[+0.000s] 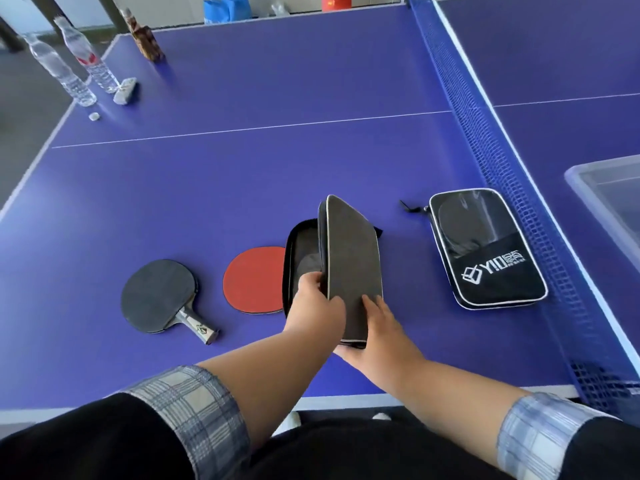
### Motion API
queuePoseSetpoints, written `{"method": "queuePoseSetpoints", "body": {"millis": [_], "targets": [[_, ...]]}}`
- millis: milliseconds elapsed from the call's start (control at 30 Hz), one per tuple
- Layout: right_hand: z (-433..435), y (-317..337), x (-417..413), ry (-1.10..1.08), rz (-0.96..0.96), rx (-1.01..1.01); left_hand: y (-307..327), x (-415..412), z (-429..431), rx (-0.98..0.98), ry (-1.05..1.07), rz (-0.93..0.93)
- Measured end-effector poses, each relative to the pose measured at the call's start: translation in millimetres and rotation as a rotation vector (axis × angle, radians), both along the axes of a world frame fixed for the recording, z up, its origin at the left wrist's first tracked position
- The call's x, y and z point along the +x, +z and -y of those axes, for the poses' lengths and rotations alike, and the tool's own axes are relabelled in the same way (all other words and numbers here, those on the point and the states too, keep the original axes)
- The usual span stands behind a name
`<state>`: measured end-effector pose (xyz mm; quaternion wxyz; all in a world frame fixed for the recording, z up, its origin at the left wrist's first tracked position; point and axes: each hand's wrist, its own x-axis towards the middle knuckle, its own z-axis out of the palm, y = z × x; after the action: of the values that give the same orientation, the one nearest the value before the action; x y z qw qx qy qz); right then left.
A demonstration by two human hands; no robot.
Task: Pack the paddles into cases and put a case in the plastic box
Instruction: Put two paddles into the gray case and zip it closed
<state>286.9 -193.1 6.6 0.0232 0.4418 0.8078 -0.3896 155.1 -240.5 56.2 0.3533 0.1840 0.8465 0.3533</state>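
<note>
Black open case (349, 265) held by left hand (317, 299) and right hand (381, 327).

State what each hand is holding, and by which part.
Both hands hold the open case: the left hand has a grip on the raised lid's near edge, and the right hand supports the lid's near bottom corner.

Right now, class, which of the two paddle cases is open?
The open case between both hands, its lid raised; the YIO-branded case by the net lies flat, closed.
</note>
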Motion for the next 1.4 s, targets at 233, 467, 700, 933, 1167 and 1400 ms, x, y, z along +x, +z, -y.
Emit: {"method": "queuePoseSetpoints", "body": {"millis": [233,467,700,933,1167,1400], "targets": [[-31.6,15.5,50.5,-0.261,-0.306,-0.134,0.1,57.7,-21.6,0.140,-0.400,0.143],[-74.5,-11.6,97.2,-0.698,-0.297,-0.367,-31.6,48.4,-14.7,-0.475,-0.835,-0.191],[-92.7,-37.0,114.4,-1.016,-0.268,-0.732,-47.9,42.2,-11.2,-0.624,-0.919,-0.262],[-95.3,-45.5,112.6,-1.044,-0.151,-0.865,-46.3,40.4,-8.1,-0.620,-0.940,-0.370],[-82.4,-36.9,104.0,-1.047,-0.165,-0.899,-43.9,26.6,1.8,-0.534,-0.866,-0.452],[-57.9,-6.4,76.2,-0.746,0.108,-0.824,-43.0,-8.2,9.9,-0.429,-0.121,-0.332]]}}
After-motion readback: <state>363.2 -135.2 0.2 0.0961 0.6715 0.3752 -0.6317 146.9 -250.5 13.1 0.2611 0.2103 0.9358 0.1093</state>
